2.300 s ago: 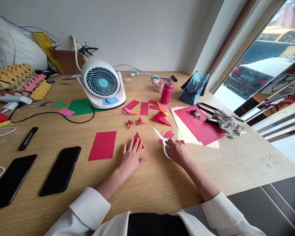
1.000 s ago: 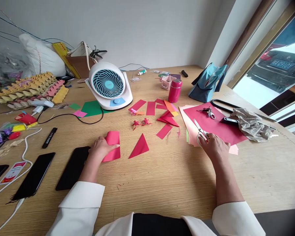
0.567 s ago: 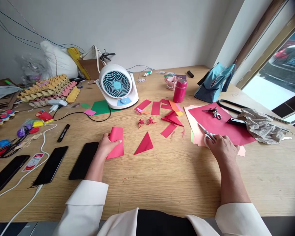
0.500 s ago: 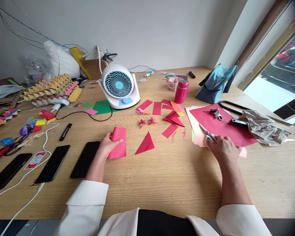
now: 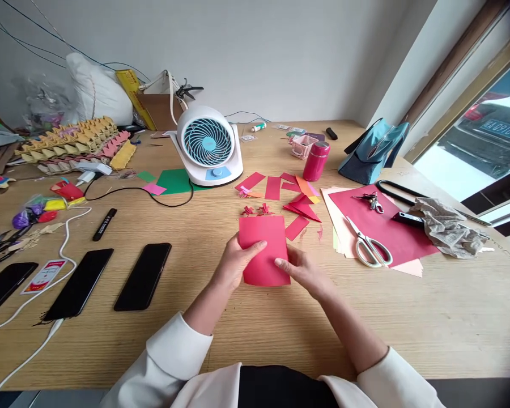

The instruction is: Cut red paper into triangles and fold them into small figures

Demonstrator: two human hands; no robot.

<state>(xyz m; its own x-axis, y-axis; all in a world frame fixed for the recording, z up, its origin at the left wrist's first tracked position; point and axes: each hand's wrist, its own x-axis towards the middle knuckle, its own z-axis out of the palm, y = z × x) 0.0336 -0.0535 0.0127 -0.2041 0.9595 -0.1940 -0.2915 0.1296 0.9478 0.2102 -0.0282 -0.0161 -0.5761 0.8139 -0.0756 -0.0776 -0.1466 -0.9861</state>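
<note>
A red sheet of paper (image 5: 263, 241) is held up in front of me between both hands. My left hand (image 5: 233, 258) grips its left edge, thumb lying across the front. On the lower right edge my right hand (image 5: 300, 272) has its thumb on the front and its fingers behind. Scissors with white handles (image 5: 372, 252) lie partly open on the large red sheets (image 5: 391, 221) at right. Several cut red pieces (image 5: 301, 207) are scattered just beyond the held paper, along with small red cut-outs (image 5: 263, 209). The red triangle seen earlier is hidden.
A white fan (image 5: 208, 147) stands behind, beside green paper (image 5: 174, 181). Black phones (image 5: 142, 277), a marker (image 5: 105, 224) and a white cable (image 5: 70, 249) lie left. Toward the back right are a pink bottle (image 5: 317, 161), a blue bag (image 5: 374, 150) and a crumpled cloth (image 5: 453, 229).
My right hand has let go of the scissors, leaving them on the sheets, and now grips the red paper. My left hand has brought that paper rightward to the middle.
</note>
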